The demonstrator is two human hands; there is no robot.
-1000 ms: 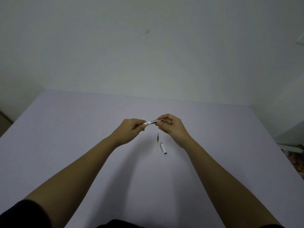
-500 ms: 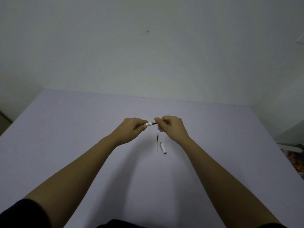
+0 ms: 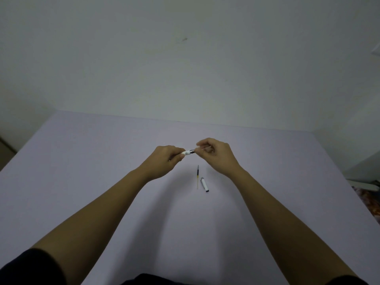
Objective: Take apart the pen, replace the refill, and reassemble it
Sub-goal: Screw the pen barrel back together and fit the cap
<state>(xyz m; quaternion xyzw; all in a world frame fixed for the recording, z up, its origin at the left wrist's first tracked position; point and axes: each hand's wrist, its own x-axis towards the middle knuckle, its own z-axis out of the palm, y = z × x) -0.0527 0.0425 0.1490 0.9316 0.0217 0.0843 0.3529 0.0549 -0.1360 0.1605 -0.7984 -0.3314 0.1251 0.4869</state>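
Both hands raised above the lavender table [image 3: 102, 171]. Left hand [image 3: 167, 159] in closed grip on the white pen barrel [image 3: 187, 152]; right hand [image 3: 213, 154] pinches its dark metal end. Loose refill [image 3: 198, 176] and pen cap [image 3: 204, 184] lie on the table, just nearer the person than the barrel.

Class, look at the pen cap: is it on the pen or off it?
Off. The cap lies alone on the table beside a loose refill, while both hands hold the pen body above.
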